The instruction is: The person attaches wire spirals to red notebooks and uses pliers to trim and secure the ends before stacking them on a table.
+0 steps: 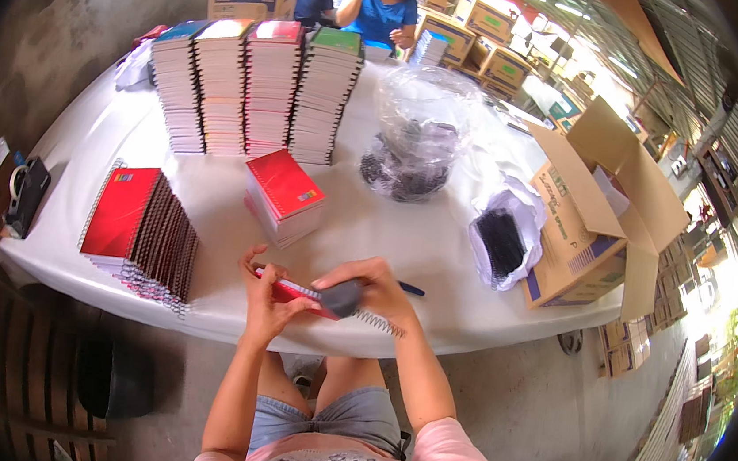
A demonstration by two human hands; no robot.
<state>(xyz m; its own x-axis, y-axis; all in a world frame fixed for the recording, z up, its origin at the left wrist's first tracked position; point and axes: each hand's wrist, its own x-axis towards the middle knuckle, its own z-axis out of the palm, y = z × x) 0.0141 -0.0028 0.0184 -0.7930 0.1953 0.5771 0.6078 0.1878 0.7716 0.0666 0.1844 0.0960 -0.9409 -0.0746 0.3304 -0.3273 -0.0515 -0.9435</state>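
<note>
Near the table's front edge, my left hand (268, 305) grips a thin red notebook (292, 292) by its end, tilted so its narrow edge faces up. My right hand (381, 287) is closed around a dark grey rounded object (341, 299), pressed against the notebook's right end; its exact kind I cannot make out. A spiral binding coil (380, 323) sticks out below my right hand. Just ahead lies a short stack of red-covered notebooks (286, 189). To the left stands a pile of red notebooks with dark coils (122, 216). A dark blue pen-like item (411, 289) lies right of my right hand.
Four tall notebook stacks (249, 94) stand at the back left. A clear plastic bag with dark coils (412, 155) sits mid-table, a white bag of black coils (501, 239) and an open cardboard box (582, 233) at right. A black tape dispenser (26, 195) is far left. Two people sit beyond.
</note>
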